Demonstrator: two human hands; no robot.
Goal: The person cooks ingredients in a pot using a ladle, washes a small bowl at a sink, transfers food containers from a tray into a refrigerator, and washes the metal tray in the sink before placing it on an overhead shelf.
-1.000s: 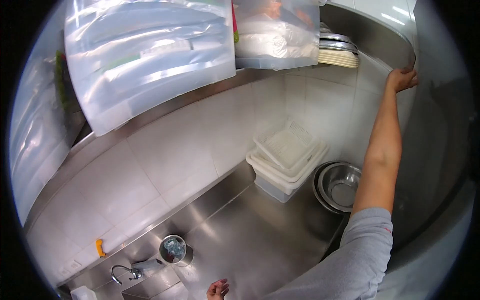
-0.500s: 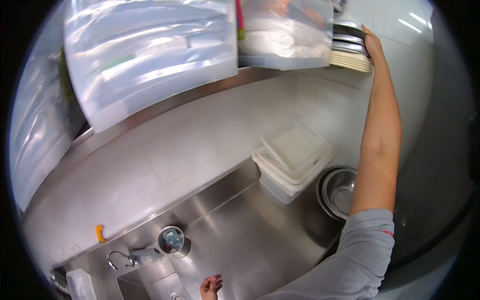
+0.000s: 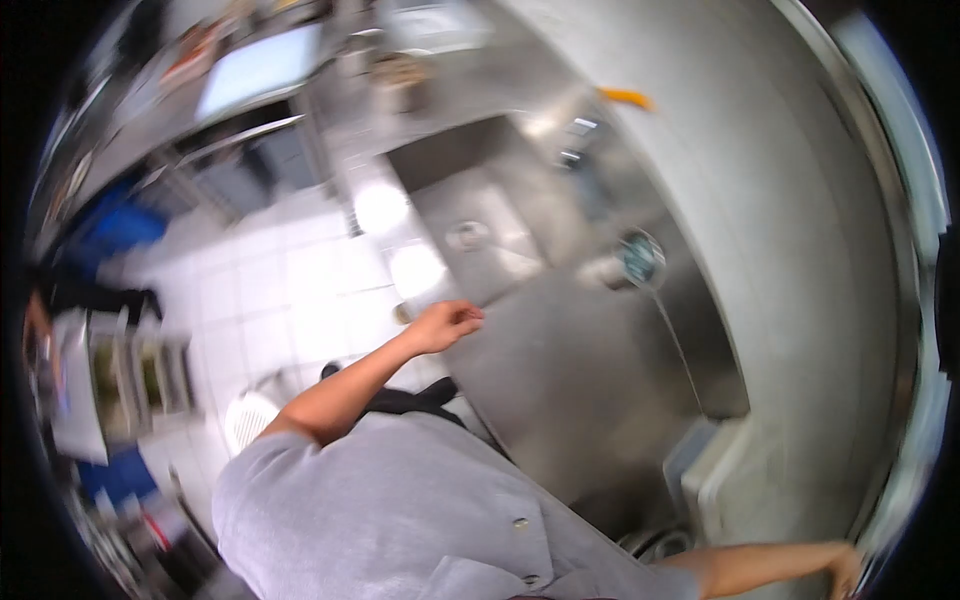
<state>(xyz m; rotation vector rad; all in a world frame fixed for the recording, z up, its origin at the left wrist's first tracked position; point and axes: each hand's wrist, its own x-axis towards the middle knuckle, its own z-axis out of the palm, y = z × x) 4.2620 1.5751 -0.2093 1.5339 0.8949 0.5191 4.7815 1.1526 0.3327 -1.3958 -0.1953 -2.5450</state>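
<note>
My left hand (image 3: 447, 326) hangs over the front edge of the steel counter (image 3: 570, 370), with its fingers curled and blurred; whether it holds anything cannot be made out. At the bottom right, my right hand (image 3: 846, 570) reaches out beside the shelf edge, its fingers bent downward and partly cut off by the frame. Steel bowls (image 3: 665, 543) lie below my right forearm, near the white plastic containers (image 3: 715, 480). A metal pot (image 3: 640, 258) with something bluish inside stands toward the back of the counter.
A sink (image 3: 470, 225) with a faucet (image 3: 572, 157) lies beyond my left hand. An orange object (image 3: 627, 97) is on the wall. Another person's dark-clothed leg (image 3: 110, 298) shows at the far left, near a cart with trays (image 3: 130, 385). White floor tiles (image 3: 290, 290) lie between.
The view has swung from the shelf and wall toward the sink and floor. My right hand is no longer at the stacked trays on the shelf. More of my left arm now shows.
</note>
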